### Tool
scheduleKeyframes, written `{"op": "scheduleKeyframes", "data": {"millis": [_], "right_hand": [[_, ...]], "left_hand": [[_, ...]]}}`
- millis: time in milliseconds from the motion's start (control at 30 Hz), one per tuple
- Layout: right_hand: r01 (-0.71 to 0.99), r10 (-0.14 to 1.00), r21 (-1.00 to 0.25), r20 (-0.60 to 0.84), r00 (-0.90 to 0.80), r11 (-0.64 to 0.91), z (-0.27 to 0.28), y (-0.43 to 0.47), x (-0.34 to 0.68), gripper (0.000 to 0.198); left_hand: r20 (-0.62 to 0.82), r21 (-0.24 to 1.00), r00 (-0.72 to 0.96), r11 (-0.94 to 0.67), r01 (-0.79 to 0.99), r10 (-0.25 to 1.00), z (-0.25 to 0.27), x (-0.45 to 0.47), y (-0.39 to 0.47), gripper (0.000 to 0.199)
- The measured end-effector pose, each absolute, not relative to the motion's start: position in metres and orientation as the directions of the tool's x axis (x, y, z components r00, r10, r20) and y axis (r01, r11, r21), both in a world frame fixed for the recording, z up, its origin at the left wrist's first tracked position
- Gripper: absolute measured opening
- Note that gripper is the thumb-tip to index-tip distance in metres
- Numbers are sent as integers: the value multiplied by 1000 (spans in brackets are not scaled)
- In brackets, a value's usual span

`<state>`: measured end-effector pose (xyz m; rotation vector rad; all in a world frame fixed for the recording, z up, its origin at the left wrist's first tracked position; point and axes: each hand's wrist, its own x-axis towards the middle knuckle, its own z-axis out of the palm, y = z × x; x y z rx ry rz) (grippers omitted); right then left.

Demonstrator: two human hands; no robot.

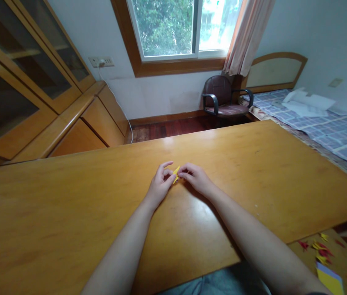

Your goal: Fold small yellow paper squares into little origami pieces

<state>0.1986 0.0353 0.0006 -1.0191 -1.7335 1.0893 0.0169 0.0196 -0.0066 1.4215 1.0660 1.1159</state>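
- Small yellow paper piece (pixel 176 172), folded to a narrow pointed shape, held just above the middle of the wooden counter (pixel 69 205), between both hands.
- Likely very light, thin and easily creased; soft enough to bend under slight pressure, so best taken by the edges or folded tips with fingertips only.
- Left hand (pixel 160 185): thumb and forefinger closed in a pinch on the paper's left end, other fingers loosely curled and raised.
- Right hand (pixel 195 177): fingertips pinching the right end, palm down, close to the counter.
- Off to the lower right, scattered red and yellow paper scraps (pixel 319 246) on a lower surface, well apart from the hands.
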Motion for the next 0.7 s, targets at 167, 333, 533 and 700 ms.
{"op": "scheduleKeyframes", "data": {"millis": [167,333,533,700], "right_hand": [[261,891,-885,282,-357,385,2,33,196,11],[265,892,-883,287,-350,388,3,31,195,11],[204,923,-939,200,-328,276,3,32,195,4],[143,931,-964,170,-322,225,3,33,196,5]], "left_hand": [[109,986,190,-130,106,976,-6,16,19,48],[102,986,202,-126,107,974,-6,16,19,48],[96,990,214,-116,84,972,-5,15,18,47],[92,990,242,-115,82,966,-6,13,18,48]]}}
